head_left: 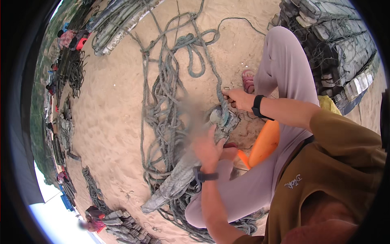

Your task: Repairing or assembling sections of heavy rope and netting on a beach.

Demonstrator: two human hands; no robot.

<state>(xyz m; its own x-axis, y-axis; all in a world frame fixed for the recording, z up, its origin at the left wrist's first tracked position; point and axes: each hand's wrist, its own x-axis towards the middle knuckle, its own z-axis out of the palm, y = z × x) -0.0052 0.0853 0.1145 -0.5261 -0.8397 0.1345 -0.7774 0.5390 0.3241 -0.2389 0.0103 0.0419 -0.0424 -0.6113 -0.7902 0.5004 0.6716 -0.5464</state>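
Note:
My right hand (239,100) is closed in a pinch beside a thick grey-green rope (212,65). A thin pale line sticks out by its fingertips, too fine to name. The rope runs down to the end of a long grey wrapped bundle (174,183), where a turn of it wraps round a pale knob (216,116). My left hand (208,149) is over the bundle, thumb and fingers apart, partly blurred and with nothing visible in it. Between my knees lies an orange plastic piece (265,143), shaped like a float or scoop.
Tangled rope (162,101) spreads over the sand (109,114) beside the bundle. A stack of roped grey blocks (345,49) stands at upper right, near a yellow bag (329,104). More long bundles (122,24) lie at upper left. Other people (95,219) are at the left.

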